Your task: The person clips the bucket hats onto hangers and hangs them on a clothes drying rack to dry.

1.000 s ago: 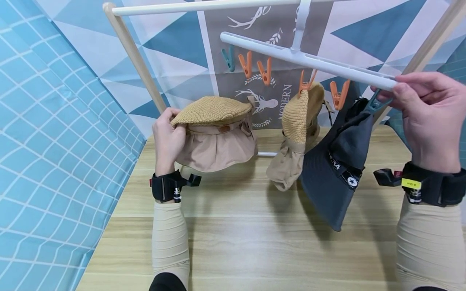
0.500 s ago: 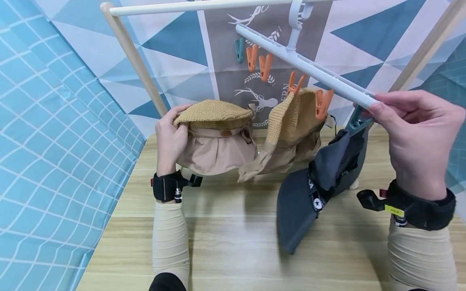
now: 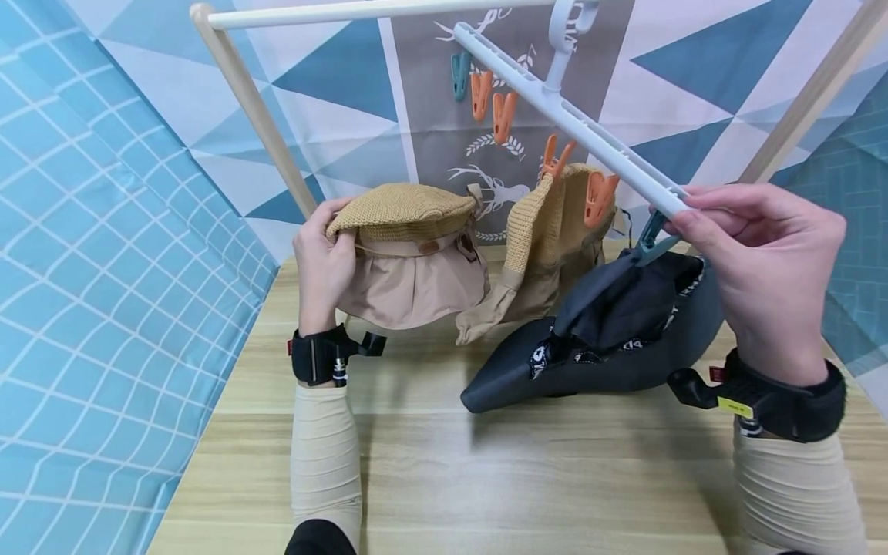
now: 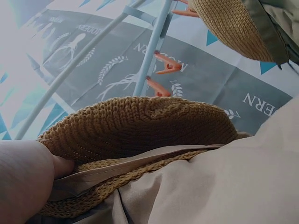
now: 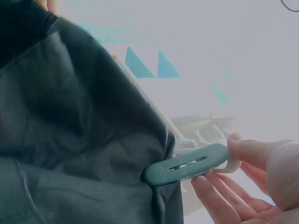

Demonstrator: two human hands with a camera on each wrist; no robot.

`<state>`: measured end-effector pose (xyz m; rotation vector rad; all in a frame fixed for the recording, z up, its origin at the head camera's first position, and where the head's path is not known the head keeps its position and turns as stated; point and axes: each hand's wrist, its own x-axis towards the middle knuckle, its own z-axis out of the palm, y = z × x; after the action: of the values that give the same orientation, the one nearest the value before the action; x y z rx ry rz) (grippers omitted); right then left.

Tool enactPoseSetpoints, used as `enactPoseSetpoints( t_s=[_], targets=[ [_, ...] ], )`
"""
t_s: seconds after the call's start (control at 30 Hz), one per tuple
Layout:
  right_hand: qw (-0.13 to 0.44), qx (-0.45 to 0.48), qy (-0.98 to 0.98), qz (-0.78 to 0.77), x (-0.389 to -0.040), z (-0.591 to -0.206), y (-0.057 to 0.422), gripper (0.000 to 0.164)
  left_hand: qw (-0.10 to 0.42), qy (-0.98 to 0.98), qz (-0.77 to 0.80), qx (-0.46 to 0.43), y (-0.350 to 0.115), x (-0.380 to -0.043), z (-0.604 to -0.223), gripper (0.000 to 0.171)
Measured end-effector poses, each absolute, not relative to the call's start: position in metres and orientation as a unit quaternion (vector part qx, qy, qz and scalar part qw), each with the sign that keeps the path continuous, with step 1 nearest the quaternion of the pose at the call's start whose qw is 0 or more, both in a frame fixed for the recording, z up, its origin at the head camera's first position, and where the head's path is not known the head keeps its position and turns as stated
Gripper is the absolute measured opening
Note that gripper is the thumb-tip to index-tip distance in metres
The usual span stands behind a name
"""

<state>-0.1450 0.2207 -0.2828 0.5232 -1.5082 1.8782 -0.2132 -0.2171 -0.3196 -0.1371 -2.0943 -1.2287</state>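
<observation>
In the head view my left hand (image 3: pixel 322 266) pinches the left edge of a woven straw hat (image 3: pixel 409 212) with a pinkish-beige cloth brim. The left wrist view shows its knitted crown (image 4: pixel 149 121) folded, thumb at the opening. My right hand (image 3: pixel 770 254) holds the near end of a pale blue clip hanger (image 3: pixel 603 142), which slants down toward me. Below those fingers a teal clip (image 3: pixel 652 239) bites a dark bucket hat (image 3: pixel 624 374), also large in the right wrist view. Between them, an orange clip (image 3: pixel 555 158) holds a second straw hat (image 3: pixel 523 231) with a tan brim.
The hanger's hook hangs near the white rail (image 3: pixel 388 10) of a wooden rack (image 3: pixel 257 116). Loose orange clips (image 3: pixel 503 116) and a teal clip (image 3: pixel 459 75) dangle from the far end. A patterned cloth stands behind the wooden tabletop (image 3: pixel 416 478).
My right hand has moved left and down, swinging the hanger's near end toward me. The dark hat has turned and sunk toward the tabletop. The left hand stays nearly still with its hat.
</observation>
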Motion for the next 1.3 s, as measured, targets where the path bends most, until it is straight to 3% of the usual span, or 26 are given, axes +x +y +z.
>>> enactPoseSetpoints(
  t_s=[0.23, 0.73, 1.3],
  targets=[
    [0.29, 0.185, -0.558, 0.755, -0.154, -0.295, 0.215, 0.029, 0.358, -0.798, -0.481, -0.053, -0.216, -0.212, -0.319, 0.034],
    [0.308, 0.199, -0.537, 0.76, -0.167, -0.298, 0.223, 0.032, 0.362, -0.79, -0.491, -0.057, -0.214, -0.213, -0.317, 0.033],
    [0.205, 0.21, -0.567, 0.769, -0.195, -0.286, 0.255, 0.032, 0.366, -0.788, -0.492, -0.055, -0.217, -0.214, -0.319, 0.031]
  ],
)
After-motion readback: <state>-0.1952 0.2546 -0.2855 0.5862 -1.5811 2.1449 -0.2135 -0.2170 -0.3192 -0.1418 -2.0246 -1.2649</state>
